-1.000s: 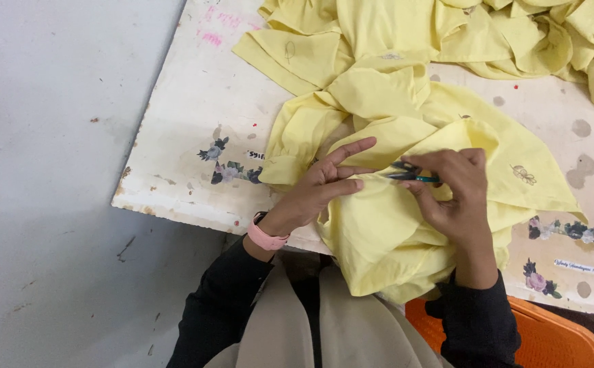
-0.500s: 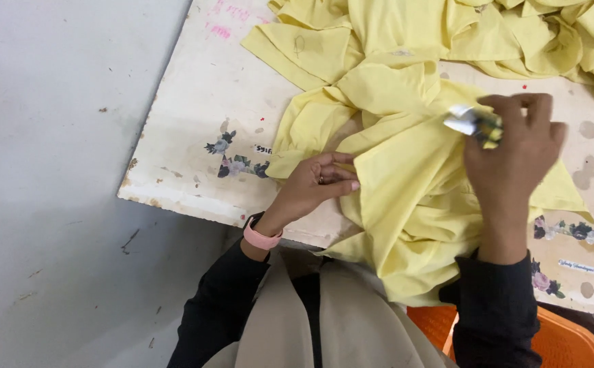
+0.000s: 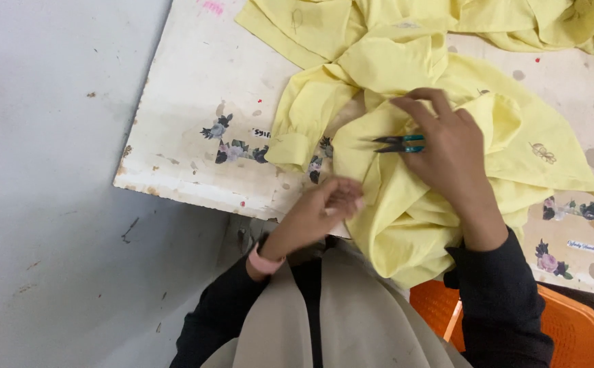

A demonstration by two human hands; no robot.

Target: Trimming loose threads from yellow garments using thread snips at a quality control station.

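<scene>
**Yellow garment under both hands, snips back down on the cloth**

Yellow fabric [image 3: 413,204] lies bunched on the worn white table [image 3: 194,102], one fold spilling over the near edge toward my lap. My right hand [image 3: 447,146] has come down since half a second ago, when it was raised up at the right with the tool lifted clear; now it rests on the garment, fingers closed around a pair of small thread snips [image 3: 396,143] with a teal grip, dark tips pointing left just over the cloth. My left hand [image 3: 324,204] has drawn back toward the table's near edge. It was lying on the fabric further in; now it sits curled at the garment's lower left fold, fingers bunched narrow. It looks blurred, so I cannot tell whether it pinches cloth or a thread. More yellow cloth [image 3: 515,20] is heaped along the far side. An orange chair [image 3: 569,334] shows at the lower right.
</scene>
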